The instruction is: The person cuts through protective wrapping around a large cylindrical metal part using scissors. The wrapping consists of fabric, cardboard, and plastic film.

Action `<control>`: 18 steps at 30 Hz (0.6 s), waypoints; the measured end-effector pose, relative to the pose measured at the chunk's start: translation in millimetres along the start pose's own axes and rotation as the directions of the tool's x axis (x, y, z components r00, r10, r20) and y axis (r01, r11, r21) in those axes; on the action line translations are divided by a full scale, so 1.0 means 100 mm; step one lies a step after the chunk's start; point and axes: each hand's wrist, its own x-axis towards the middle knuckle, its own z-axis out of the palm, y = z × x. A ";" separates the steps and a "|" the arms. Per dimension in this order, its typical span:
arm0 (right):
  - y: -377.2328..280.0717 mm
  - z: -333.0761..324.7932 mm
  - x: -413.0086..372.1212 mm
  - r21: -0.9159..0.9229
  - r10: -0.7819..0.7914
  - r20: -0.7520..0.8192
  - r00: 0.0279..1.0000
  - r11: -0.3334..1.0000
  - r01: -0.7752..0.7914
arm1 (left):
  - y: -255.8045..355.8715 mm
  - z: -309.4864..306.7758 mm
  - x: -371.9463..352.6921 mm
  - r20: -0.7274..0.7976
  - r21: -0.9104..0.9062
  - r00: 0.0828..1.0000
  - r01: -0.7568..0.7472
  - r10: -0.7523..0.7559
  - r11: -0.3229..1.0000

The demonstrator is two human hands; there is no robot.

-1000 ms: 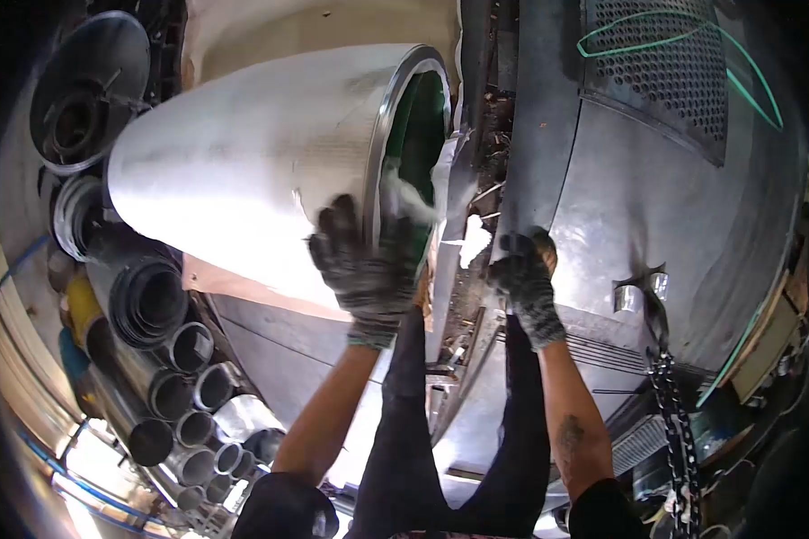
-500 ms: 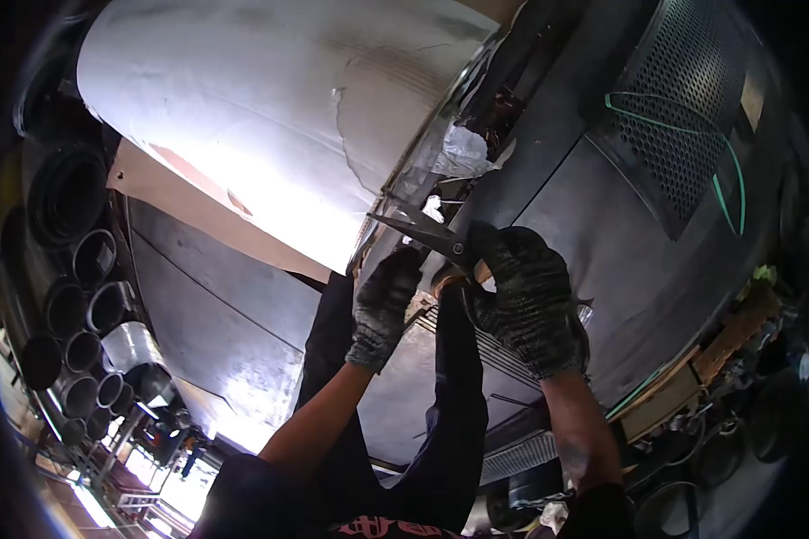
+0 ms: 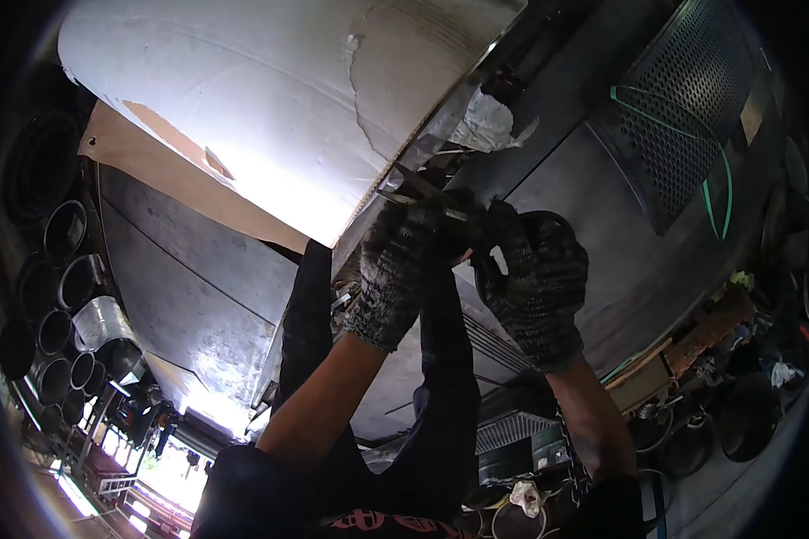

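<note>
Both my hands wear dark, worn knit gloves. Metal shears (image 3: 433, 192) lie between them, blades parted and pointing up and left toward the edge of a large pale curved sheet (image 3: 270, 117). My right hand (image 3: 541, 278) is curled around the handle end, a small gap showing between thumb and fingers. Against the blades and pivot, my left hand (image 3: 391, 269) has its fingers bent round; its fingertips are partly hidden in dark shadow. Just beyond the shears sits crumpled light plastic or foil (image 3: 484, 121).
Brown cardboard (image 3: 153, 171) shows under the pale sheet. Dark metal sheets (image 3: 184, 251) lie on both sides. A perforated panel (image 3: 683, 103) with a green strap (image 3: 726, 193) stands at upper right. Stacked tubes (image 3: 56, 332) line the left; buckets and clutter fill the lower right.
My left hand has moved up and right, onto the shears by the pivot. The shears and right hand have shifted slightly, and the whole view has turned a little.
</note>
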 end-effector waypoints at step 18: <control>-0.03 -0.08 0.00 -0.409 -0.113 -0.072 0.991 0.910 0.073 | 0.03 0.03 0.13 0.206 -0.224 0.977 0.099 -0.053 0.970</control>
